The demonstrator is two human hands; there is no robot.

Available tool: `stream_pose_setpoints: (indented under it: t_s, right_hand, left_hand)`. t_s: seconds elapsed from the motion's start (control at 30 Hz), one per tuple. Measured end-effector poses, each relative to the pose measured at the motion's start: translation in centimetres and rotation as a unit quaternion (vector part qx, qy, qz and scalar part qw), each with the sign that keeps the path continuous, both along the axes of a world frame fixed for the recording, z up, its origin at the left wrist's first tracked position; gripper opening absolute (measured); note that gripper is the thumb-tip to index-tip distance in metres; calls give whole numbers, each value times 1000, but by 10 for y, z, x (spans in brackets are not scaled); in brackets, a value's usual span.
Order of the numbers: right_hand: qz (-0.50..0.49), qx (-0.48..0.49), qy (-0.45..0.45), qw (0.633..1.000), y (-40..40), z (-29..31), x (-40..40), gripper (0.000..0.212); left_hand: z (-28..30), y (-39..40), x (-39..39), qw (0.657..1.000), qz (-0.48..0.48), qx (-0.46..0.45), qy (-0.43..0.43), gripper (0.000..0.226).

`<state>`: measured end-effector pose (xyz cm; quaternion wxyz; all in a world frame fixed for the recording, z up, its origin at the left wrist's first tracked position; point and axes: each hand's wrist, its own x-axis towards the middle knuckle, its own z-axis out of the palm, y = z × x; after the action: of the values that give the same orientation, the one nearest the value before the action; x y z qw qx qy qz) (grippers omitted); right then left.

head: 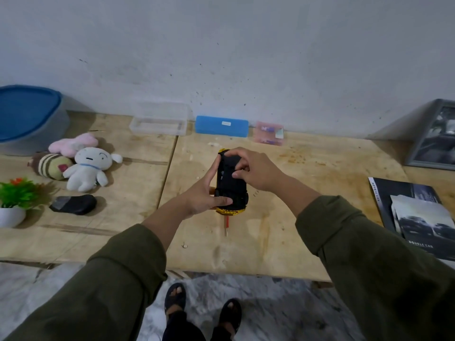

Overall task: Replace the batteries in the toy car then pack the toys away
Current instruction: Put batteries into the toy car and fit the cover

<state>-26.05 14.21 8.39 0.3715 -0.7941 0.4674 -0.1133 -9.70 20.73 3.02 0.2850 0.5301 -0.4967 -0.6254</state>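
A yellow toy car [231, 190] is held upside down over the middle of the wooden table [270, 242], its black underside facing up. My left hand [204, 195] grips its left side, thumb across the underside near the rear. My right hand [256, 169] has curled fingers pressed on the upper part of the underside; whether they pinch a small part is hidden. A red-handled screwdriver [227, 225] lies on the table just below the car. A pink case of batteries [269, 133] sits by the wall.
Three plush toys [87, 168] and a black remote [73, 205] lie at the left, beside a small potted plant [14, 200]. A blue-lidded grey tub [27, 119], a clear plastic box [160, 122] and a blue case [221, 126] stand along the wall. Car boxes [418, 217] lie at the right.
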Motion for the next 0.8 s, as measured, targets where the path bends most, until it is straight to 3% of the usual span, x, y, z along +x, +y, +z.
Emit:
stream_pose_setpoints:
  t_s: [0.8]
  right_hand:
    - [55, -8, 62, 997, -9, 20, 7, 53]
  left_hand:
    - [12, -2, 1, 1000, -16, -19, 2, 110]
